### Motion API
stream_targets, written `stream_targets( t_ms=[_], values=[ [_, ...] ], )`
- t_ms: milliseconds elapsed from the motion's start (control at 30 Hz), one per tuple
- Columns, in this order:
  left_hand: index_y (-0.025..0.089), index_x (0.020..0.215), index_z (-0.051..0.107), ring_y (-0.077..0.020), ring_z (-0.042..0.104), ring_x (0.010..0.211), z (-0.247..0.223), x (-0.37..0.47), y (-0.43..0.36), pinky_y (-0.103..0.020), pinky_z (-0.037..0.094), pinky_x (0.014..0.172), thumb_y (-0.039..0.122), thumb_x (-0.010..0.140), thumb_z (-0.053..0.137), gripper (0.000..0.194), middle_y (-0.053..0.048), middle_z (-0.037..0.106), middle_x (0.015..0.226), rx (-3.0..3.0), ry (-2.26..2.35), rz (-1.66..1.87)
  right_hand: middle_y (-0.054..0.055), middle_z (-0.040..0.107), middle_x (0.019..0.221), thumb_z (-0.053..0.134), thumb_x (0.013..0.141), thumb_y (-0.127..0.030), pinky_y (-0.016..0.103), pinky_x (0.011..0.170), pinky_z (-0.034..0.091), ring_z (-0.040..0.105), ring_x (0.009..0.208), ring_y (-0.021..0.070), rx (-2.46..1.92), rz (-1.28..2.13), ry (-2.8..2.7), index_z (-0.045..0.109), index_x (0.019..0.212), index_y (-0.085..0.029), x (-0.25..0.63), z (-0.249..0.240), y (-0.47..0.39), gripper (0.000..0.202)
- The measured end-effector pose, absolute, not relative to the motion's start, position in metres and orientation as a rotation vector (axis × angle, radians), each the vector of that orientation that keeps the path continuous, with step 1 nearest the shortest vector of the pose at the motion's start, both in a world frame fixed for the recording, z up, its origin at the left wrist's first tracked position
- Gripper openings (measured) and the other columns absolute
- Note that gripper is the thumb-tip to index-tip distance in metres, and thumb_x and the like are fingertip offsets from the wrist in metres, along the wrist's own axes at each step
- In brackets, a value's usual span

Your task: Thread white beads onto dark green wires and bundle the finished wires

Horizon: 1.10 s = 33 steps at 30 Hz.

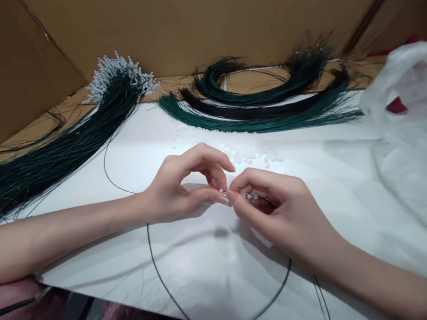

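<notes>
Over the white tabletop my left hand point(185, 182) and my right hand point(276, 201) meet fingertip to fingertip. Small white beads point(250, 196) strung on a dark cord point(160, 275) show between the right thumb and fingers, which pinch the strand. The left thumb and a finger close on the strand's end, with a bead at their tips, while the left index finger arches above. From the hands the cord hangs in a wide loop that dips past the table's front edge. Just behind the hands lie loose white beads point(245, 153).
A thick bundle of dark green cords with white beaded ends point(107, 105) lies at the left. Curved green and black cord bundles point(257, 118) rest at the back, before a cardboard wall point(176, 15). A translucent plastic bag point(422, 139) fills the right side.
</notes>
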State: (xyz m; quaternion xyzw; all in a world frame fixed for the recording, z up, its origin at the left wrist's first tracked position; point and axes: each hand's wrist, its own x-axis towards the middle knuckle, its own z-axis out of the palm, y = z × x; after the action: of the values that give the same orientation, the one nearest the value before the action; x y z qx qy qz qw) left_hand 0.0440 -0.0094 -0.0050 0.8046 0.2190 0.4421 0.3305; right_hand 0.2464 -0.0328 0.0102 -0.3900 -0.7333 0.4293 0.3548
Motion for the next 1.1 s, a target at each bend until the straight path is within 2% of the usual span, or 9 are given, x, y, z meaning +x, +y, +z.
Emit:
stream_targets(
  t_ms=[433,733,1100],
  values=[
    [0.016,0.11,0.06,-0.0127,0.067,0.07,-0.0041,0.045,-0.0091,-0.024,0.057,0.068,0.011,0.076,0.079,0.039,-0.002,0.066,0.081,2.186,0.561,1.169,-0.004,0.051,0.061,0.058,0.083,-0.007,0.019,0.045,0.03,0.041,0.051,0.0052,-0.99,1.065,-1.92,0.061,0.071,-0.016,0.2478,0.008,-0.0342,0.015],
    [0.014,0.11,0.06,-0.0119,0.066,0.069,-0.0024,0.0462,-0.0104,-0.023,0.057,0.068,0.008,0.076,0.078,0.039,-0.002,0.066,0.079,2.191,0.557,1.164,-0.003,0.052,0.06,0.058,0.08,-0.004,0.02,0.046,0.032,0.042,0.051,0.0058,-0.978,0.982,-1.958,0.06,0.07,-0.016,0.2469,0.0103,-0.0357,0.016],
    [0.016,0.11,0.06,-0.0124,0.067,0.07,-0.0042,0.0461,-0.0101,-0.024,0.058,0.068,0.019,0.075,0.082,0.042,-0.003,0.065,0.084,2.214,0.57,1.209,-0.006,0.046,0.055,0.057,0.082,-0.009,0.021,0.043,0.027,0.039,0.047,0.0051,-1.02,1.04,-1.862,0.056,0.069,-0.017,0.2456,0.0081,-0.0344,0.015]
  ],
)
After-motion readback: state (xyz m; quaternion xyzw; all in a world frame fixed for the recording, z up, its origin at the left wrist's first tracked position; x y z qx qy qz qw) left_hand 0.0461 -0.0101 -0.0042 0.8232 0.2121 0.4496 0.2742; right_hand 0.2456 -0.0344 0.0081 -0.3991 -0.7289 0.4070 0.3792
